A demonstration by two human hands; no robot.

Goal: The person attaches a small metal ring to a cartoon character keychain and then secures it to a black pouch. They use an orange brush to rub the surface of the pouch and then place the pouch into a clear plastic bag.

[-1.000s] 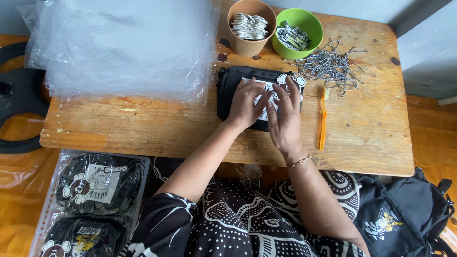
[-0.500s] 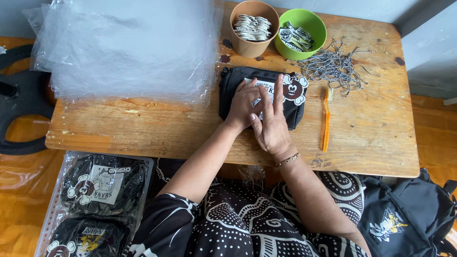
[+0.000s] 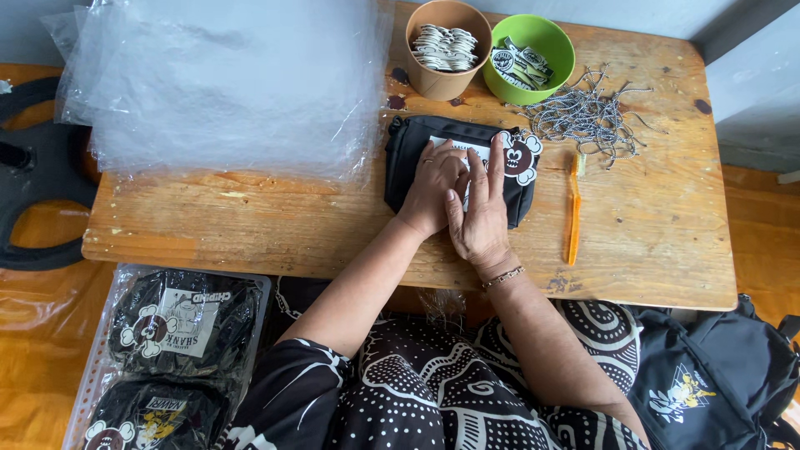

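A: At far left of the pressing hands, a stack of clear plastic bags [image 3: 225,83] covers the wooden table [image 3: 250,225]; below the table edge, bagged black pouches [image 3: 179,333] lie in a tray.

B: And at the grip itself?

A: The left hand [image 3: 435,185] lies flat, fingers spread, on a black pouch [image 3: 408,158] and on the white label at the pouch's middle. The right hand [image 3: 482,218] sits just beside it, touching it, palm down, fingers stretched up over the same label. Neither pinches anything; both press open-handed.

B: Which step does that look like?

A: Judging from the flat palms, smoothing or pressing the label down on the pouch front.

B: What lies right of the hands?

A: A cartoon skull tag [image 3: 522,157] at the pouch's upper right corner, just past the right fingertips. Beyond, an orange toothbrush [image 3: 573,208] lies alongside the pouch, and a heap of grey string loops [image 3: 587,117] lies above it. Above the hands stand a brown paper cup [image 3: 448,79] of round tags and a green bowl [image 3: 533,67] of darker tags.

B: What would a next move call for?

A: Probably lifting both palms cleanly, without dragging the label askew.
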